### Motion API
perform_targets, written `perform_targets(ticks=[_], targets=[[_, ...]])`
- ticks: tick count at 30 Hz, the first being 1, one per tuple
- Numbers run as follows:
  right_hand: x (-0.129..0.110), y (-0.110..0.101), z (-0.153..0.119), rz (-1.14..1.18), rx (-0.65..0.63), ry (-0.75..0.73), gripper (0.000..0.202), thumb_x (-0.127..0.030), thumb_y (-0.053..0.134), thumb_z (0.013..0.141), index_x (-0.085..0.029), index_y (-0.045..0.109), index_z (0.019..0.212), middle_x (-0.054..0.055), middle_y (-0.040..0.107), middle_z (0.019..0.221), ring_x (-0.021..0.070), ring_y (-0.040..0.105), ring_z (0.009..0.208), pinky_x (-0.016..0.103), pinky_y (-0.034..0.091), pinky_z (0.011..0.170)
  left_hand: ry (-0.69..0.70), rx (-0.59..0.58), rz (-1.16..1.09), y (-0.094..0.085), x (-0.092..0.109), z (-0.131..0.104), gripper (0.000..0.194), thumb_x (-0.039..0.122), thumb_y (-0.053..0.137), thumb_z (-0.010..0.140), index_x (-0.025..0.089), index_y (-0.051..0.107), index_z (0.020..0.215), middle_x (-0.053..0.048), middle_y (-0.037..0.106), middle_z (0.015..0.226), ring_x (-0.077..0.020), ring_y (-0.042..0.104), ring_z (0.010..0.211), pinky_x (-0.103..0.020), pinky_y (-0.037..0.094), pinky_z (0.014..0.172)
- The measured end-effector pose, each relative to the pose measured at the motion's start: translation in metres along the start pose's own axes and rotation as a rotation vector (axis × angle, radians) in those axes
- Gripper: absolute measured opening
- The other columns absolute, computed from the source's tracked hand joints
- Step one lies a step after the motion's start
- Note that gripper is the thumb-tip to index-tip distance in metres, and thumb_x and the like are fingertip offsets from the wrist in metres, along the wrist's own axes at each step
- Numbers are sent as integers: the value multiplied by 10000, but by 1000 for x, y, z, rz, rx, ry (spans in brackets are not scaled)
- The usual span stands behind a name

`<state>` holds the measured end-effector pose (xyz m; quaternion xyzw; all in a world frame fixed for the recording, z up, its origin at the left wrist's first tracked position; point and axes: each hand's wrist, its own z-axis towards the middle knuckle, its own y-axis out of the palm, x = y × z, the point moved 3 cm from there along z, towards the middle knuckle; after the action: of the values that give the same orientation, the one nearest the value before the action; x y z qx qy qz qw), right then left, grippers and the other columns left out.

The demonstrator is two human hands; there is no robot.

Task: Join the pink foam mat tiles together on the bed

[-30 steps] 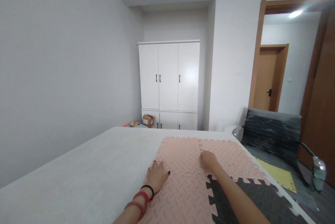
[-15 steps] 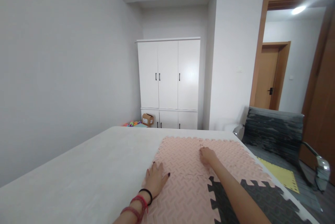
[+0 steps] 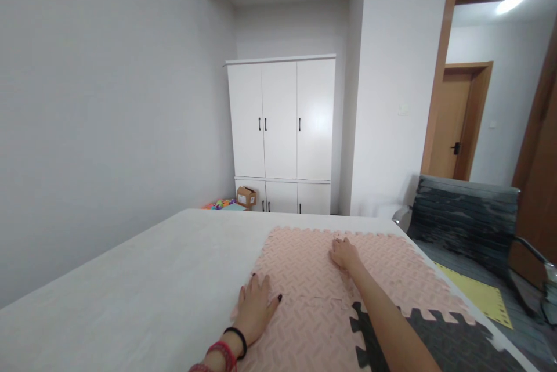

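Pink foam mat tiles (image 3: 300,262) with jagged interlocking edges lie joined on the white table (image 3: 165,267). A dark grey tile (image 3: 452,340) sits at the near right, its toothed edge against the pink ones. My left hand (image 3: 255,305) rests flat with spread fingers on the left edge of the pink tiles, near a seam. Farther away, my right hand (image 3: 343,253) presses its fingertips onto the seam between two far pink tiles; its fingers are bent, and nothing shows held in them. My right forearm covers part of the dark tile.
Beyond the table stand a white cabinet (image 3: 282,122), a small cardboard box (image 3: 246,197) and some colourful items (image 3: 220,205). At the right are a dark chair (image 3: 465,221) and a yellow mat (image 3: 476,293) on the floor. A wall runs along the left.
The camera view has shifted slightly. My right hand has moved a little along the far seam, its fingers somewhat more extended. My left hand stays on the pink tiles.
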<state>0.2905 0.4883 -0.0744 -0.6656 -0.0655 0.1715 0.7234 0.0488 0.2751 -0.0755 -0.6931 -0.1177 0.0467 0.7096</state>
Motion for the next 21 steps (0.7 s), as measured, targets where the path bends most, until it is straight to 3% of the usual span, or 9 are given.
perform_targets(ticks=[4, 8, 13, 17, 21], targets=[[7, 2, 17, 18, -56, 1, 345, -343, 454, 872, -142, 583, 1121, 122, 590, 1214, 238, 540, 1108, 444, 416, 927, 7, 3, 4, -1, 0, 0, 672, 474, 284, 869, 87, 305, 1418, -246, 294, 1483, -340, 210, 1403, -500, 193, 1124], [11, 3, 28, 45, -46, 11, 519, -325, 483, 804, -102, 478, 1273, 191, 483, 1342, 268, 547, 1118, 407, 426, 900, 9, -5, 1, -1, 1, 2, 672, 477, 283, 868, 88, 315, 1415, -238, 298, 1485, -343, 198, 1405, -505, 190, 1125], [12, 11, 31, 69, -40, -3, 623, -400, 388, 824, -179, 339, 1404, 147, 451, 1399, 307, 497, 1187, 452, 384, 948, -4, -18, 20, 0, 2, 4, 661, 455, 285, 871, 89, 300, 1421, -231, 291, 1490, -341, 200, 1405, -509, 174, 1128], [11, 12, 26, 104, -38, -45, 655, -358, 352, 832, -180, 231, 1452, 131, 398, 1448, 302, 455, 1232, 471, 341, 997, 2, -11, 19, -3, 3, 1, 665, 461, 271, 877, 83, 292, 1423, -243, 286, 1488, -345, 199, 1405, -521, 168, 1122], [13, 0, 0, 153, -25, -128, 707, -263, 425, 755, -103, 273, 1427, 158, 242, 1522, 249, 319, 1348, 403, 278, 1071, -3, -6, 14, -6, 3, -5, 668, 481, 274, 873, 102, 300, 1423, -232, 302, 1484, -330, 217, 1403, -501, 191, 1120]])
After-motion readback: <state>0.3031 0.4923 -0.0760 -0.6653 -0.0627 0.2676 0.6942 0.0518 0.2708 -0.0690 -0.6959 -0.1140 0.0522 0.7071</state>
